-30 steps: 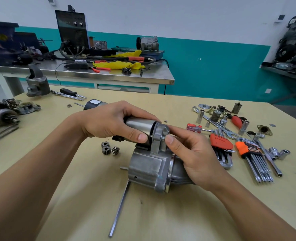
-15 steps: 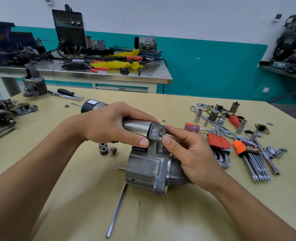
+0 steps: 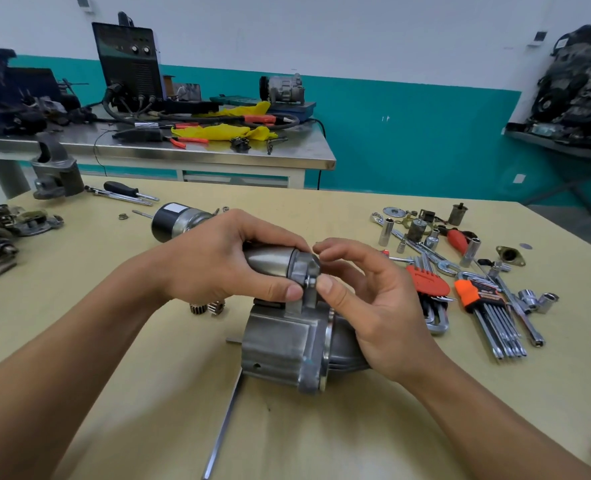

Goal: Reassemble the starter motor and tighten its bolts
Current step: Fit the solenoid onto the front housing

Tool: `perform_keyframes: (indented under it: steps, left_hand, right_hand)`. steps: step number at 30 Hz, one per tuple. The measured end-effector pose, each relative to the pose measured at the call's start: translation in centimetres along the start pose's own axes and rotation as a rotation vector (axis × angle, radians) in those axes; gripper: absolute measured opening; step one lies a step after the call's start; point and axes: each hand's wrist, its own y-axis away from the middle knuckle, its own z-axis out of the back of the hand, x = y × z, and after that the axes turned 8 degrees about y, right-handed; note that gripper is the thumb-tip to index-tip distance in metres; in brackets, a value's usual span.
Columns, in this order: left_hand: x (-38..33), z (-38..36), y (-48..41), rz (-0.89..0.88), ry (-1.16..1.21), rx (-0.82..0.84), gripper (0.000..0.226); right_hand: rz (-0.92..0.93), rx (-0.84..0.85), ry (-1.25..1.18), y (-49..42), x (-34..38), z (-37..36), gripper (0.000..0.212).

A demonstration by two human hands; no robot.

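1. Steel rod [image 3: 223, 431], long and thin, lies on the yellowish table [image 3: 114, 393], and its far end runs under the starter motor.
2. The starter motor [image 3: 280, 344] sits mid-table between both hands, with its grey housing down and a polished cylinder on top.
3. The left hand [image 3: 218, 268] wraps around that upper cylinder, thumb tip at the flange.
4. The right hand [image 3: 377, 306] leans on the motor's nose end. Its thumb tip touches a small bolt [image 3: 309, 281] on the flange, and the other fingers curl loosely above. I cannot tell whether it pinches the bolt.
5. Two small gears [image 3: 206, 308] lie just left of the motor.
6. Orange-holdered hex key sets [image 3: 425, 282], sockets [image 3: 386, 232] and spanners spread out to the right.
7. Farther off lie a black-capped cylinder [image 3: 174, 220] and a screwdriver [image 3: 124, 189].
8. Behind the table, a steel bench [image 3: 218, 154] carries a dark machine box [image 3: 127, 64] and a yellow cloth [image 3: 224, 131].
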Motion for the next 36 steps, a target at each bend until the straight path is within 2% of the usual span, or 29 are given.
perform_keyframes:
  steps: [3, 5, 7, 9, 12, 16, 23, 28, 31, 34, 36]
  left_hand:
    - [-0.1, 0.0, 0.0, 0.003, -0.012, -0.022, 0.029]
    - [0.0, -0.1, 0.1, 0.008, -0.007, -0.024, 0.028]
    - [0.1, -0.1, 0.1, 0.009, -0.009, -0.025, 0.025]
    - [0.1, -0.1, 0.1, 0.018, 0.000, -0.022, 0.024]
    - [0.1, -0.1, 0.1, 0.021, 0.009, -0.008, 0.022]
    - [0.0, -0.1, 0.1, 0.011, 0.007, 0.003, 0.024]
    - [-0.1, -0.2, 0.1, 0.017, 0.000, 0.006, 0.021]
    - [-0.1, -0.4, 0.3, 0.011, 0.008, -0.010, 0.018]
    - [-0.2, -0.5, 0.2, 0.011, -0.005, -0.021, 0.018]
    - [-0.2, -0.6, 0.3, 0.007, -0.016, -0.040, 0.019]
    - [-0.3, -0.8, 0.4, 0.003, -0.026, -0.055, 0.018]
  right_hand:
    - [0.060, -0.030, 0.119, 0.0, 0.4, 0.1, 0.023]
    - [0.115, -0.019, 0.249, -0.1, 1.2, 0.4, 0.014]
    - [0.240, -0.009, 0.460, -0.3, 2.3, 1.1, 0.007]
    - [0.359, 0.005, 0.680, -0.3, 3.3, 1.9, 0.008]
    - [0.392, 0.089, 0.890, -0.3, 3.8, 2.7, 0.012]
    - [0.434, 0.172, 1.006, -0.6, 3.7, 2.8, 0.013]
    - [0.549, 0.244, 1.062, -1.5, 4.2, 2.9, 0.014]
    - [0.526, 0.315, 1.123, -1.5, 4.7, 2.9, 0.014]
    - [0.433, 0.331, 1.144, -1.3, 5.2, 2.6, 0.014]
    - [0.238, 0.285, 1.098, -0.9, 5.6, 2.1, 0.014]
    - [0.000, 0.254, 0.969, -0.9, 6.1, 1.7, 0.012]
